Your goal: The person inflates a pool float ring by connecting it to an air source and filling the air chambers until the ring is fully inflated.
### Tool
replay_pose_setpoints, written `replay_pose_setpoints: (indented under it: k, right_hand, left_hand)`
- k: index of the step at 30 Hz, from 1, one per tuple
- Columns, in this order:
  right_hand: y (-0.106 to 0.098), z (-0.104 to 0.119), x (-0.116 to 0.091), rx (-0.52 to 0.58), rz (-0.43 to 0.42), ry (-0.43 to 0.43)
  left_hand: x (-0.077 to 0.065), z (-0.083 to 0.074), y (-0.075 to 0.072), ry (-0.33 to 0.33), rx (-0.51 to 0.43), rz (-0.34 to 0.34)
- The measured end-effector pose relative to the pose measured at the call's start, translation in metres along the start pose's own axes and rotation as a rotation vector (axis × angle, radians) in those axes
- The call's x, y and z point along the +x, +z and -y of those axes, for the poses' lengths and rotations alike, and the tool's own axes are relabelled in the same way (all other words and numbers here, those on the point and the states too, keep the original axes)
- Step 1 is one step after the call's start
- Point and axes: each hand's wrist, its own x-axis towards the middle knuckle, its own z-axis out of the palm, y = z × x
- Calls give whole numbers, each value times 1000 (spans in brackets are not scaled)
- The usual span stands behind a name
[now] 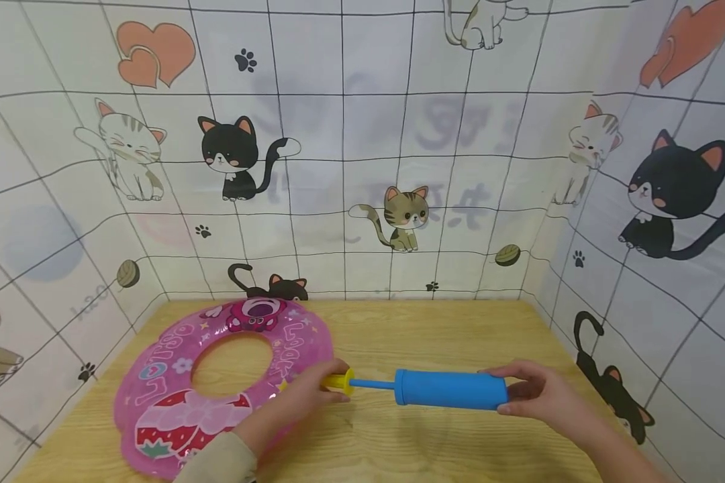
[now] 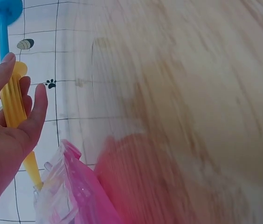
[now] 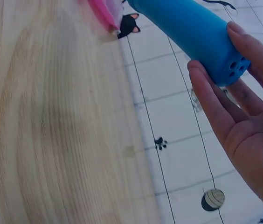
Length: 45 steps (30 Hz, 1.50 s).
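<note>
A blue hand pump [image 1: 450, 390] lies level above the wooden table, its thin blue rod drawn partly out to the left. My right hand [image 1: 540, 396] grips the far right end of the barrel; in the right wrist view, small holes show in that end. With my left hand [image 1: 305, 396] I hold the yellow nozzle-like handle [image 2: 14, 100] at the rod's end. Its tapered yellow tip [image 2: 33, 173] reaches the clear plastic by a pink inflatable swim ring [image 1: 127, 409]; whether it sits in a valve I cannot tell. The ring lies on the table, left of the pump, partly behind my left forearm.
The wooden table [image 1: 435, 329] spans the front. Behind it and along both sides hangs a white gridded cloth [image 1: 338, 134] printed with cats, hearts and paw marks.
</note>
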Motion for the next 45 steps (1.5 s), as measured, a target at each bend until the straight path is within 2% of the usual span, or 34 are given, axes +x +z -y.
replay_pose_setpoints:
  k: [5, 10, 16, 20, 26, 33, 39, 42, 45]
  right_hand:
    - [23, -1, 17, -48, -63, 57]
    - [42, -6, 29, -33, -72, 61]
    - [48, -5, 36, -9, -84, 63]
    - [40, 0, 34, -19, -92, 47]
    - [18, 6, 21, -27, -99, 26]
    - [-9, 0, 1, 1, -31, -71]
    - [-28, -1, -17, 15, 14, -30]
    - [-36, -2, -24, 10, 53, -41]
    - [-38, -3, -24, 10, 51, -50]
  left_hand:
    - [4, -5, 7, -3, -1, -3]
    - [8, -10, 14, 9, -10, -4]
    - [11, -15, 16, 46, 12, -9]
    - [14, -15, 13, 36, 16, -26]
    - [16, -9, 4, 37, 40, -38]
    - [10, 3, -5, 51, 42, -22]
    - [3, 10, -10, 19, 34, -16]
    - [0, 12, -11, -4, 40, -12]
    - [-2, 11, -11, -12, 39, -10]
